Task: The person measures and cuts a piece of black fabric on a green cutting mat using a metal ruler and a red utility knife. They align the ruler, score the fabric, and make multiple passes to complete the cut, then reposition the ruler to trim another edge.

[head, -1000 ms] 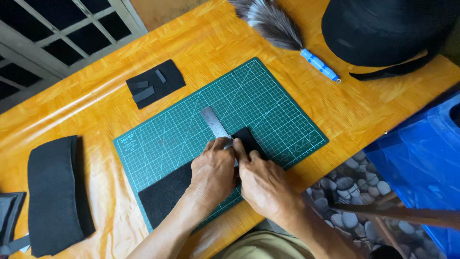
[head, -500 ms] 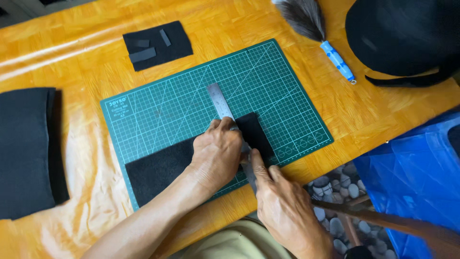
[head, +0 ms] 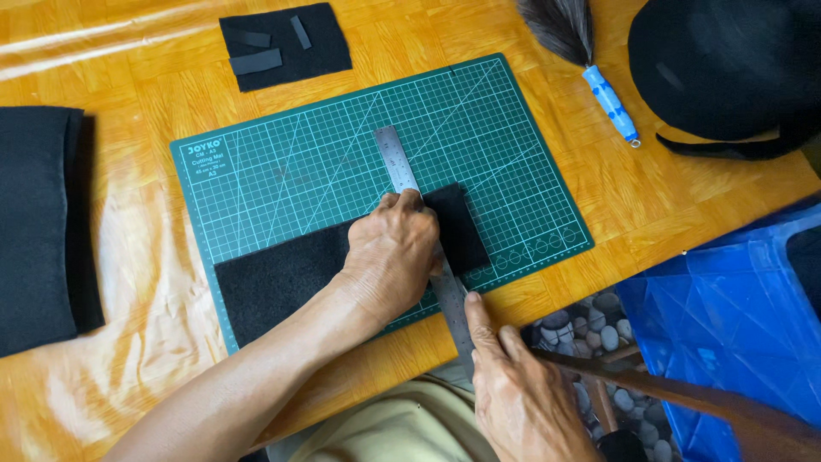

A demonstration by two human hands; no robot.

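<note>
Left hand (head: pixel 395 254) pressing a steel ruler (head: pixel 425 244) onto a black felt strip (head: pixel 291 278) on the green cutting mat (head: pixel 479 128).

Felt strip is lying across the near half of the mat, ruler crossing it at a slant, far end sticking out past the fingers, near end running off the mat's front edge. Left fingers are lying flat, spread over ruler and felt, gripping nothing. Right hand (head: pixel 513 393) is sitting at the ruler's near end, thumb and forefinger stretched along its edge; cannot tell if it is holding anything. Beyond the mat on the orange table (head: pixel 701 197): a small black felt piece (head: pixel 321 47) carrying grey strips, folded black fabric (head: pixel 38 227) at left, a feather duster (head: pixel 590 60) and a black cap (head: pixel 727 68) at right. Blue plastic stool (head: pixel 727 308) near the right hand.
</note>
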